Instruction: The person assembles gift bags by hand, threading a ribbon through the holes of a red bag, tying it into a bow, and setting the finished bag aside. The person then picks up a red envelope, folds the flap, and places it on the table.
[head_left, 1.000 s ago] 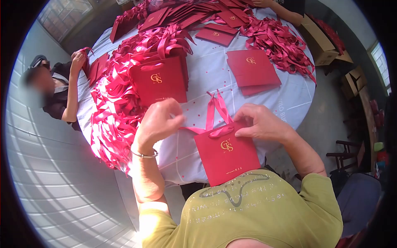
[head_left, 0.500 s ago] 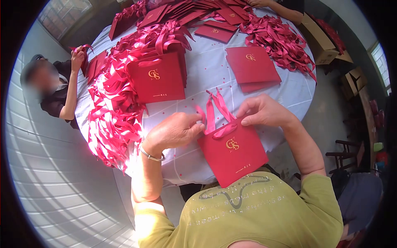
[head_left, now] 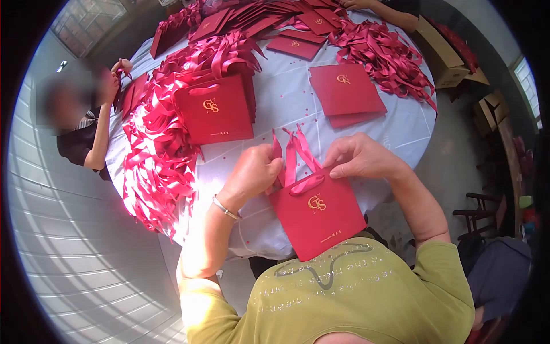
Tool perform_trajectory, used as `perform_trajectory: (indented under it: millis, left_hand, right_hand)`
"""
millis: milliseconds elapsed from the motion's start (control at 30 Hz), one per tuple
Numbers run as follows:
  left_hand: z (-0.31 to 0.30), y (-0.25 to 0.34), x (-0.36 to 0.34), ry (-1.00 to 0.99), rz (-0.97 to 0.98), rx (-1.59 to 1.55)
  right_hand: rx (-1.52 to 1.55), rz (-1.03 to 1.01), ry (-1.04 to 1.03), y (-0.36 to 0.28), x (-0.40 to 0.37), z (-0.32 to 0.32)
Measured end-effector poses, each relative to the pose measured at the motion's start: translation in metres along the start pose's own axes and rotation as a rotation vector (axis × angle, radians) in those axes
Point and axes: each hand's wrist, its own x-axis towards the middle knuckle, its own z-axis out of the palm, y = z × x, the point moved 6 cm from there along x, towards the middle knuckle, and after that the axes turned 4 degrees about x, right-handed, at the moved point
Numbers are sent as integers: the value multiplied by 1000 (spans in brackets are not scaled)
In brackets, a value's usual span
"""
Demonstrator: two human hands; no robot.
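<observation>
A red paper bag [head_left: 318, 215] with a gold logo lies at the table's near edge, against the green shirt. My left hand [head_left: 255, 169] is closed at the bag's upper left corner, with a red ribbon [head_left: 277, 150] between its fingers. Thumb and fingers of my right hand [head_left: 349, 157] pinch the bag's upper right corner. A pink ribbon handle [head_left: 306, 184] crosses the top of the bag, and loose ribbon ends [head_left: 298, 146] stretch away from it over the cloth.
On the round table [head_left: 281, 109] are a stack of bags with ribbons [head_left: 215, 109], other red bags [head_left: 346, 92] and a ribbon heap [head_left: 384, 57]. A person [head_left: 80, 132] sits at the left; another person's arm [head_left: 389, 14] reaches in at the back. Cardboard boxes [head_left: 441, 54] stand right.
My left hand has moved slightly up and turned, drawing the ribbon upright at the bag's left corner. The bag has shifted slightly left. The person at the left has raised a hand nearer the head.
</observation>
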Motion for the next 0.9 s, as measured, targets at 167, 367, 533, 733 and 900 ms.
perform_trajectory:
  millis: [167, 367, 533, 733, 900]
  left_hand:
    - [2, 6, -3, 3, -23, 16]
    - [-38, 12, -9, 269, 53, -178]
    - [-112, 1, -23, 724, 389, -608]
    - [-154, -21, -45, 1196, 466, -607]
    - [-164, -52, -25, 1295, 436, -513]
  right_hand:
    - [-18, 39, -6, -2, 0, 3]
    - [-6, 109, 30, -27, 10, -6]
    - [34, -409, 529, -114, 40, -48]
    - [-35, -762, 654, -151, 103, -10]
    - [-533, -969, 674, -125, 143, 47]
